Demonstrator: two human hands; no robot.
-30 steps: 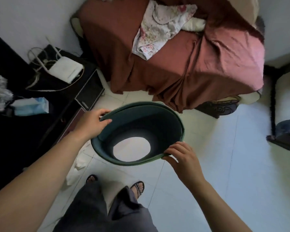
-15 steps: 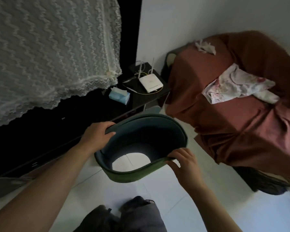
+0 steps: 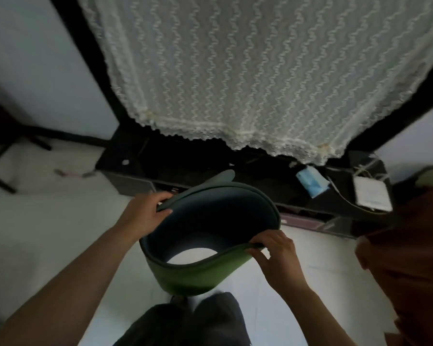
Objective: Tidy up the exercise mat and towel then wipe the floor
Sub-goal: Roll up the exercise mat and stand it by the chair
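Together, left hand (image 3: pixel 145 213) and right hand (image 3: pixel 276 257) grip the smooth green mat (image 3: pixel 198 278), curled tube-like.

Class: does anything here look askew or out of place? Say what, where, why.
The exercise mat, gripped between left hand and right hand, is rolled into a loose, wide tube; its free end pokes up behind.

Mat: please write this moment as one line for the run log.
mat: loose open roll, held up | left hand: grips far edge | right hand: pinches near edge
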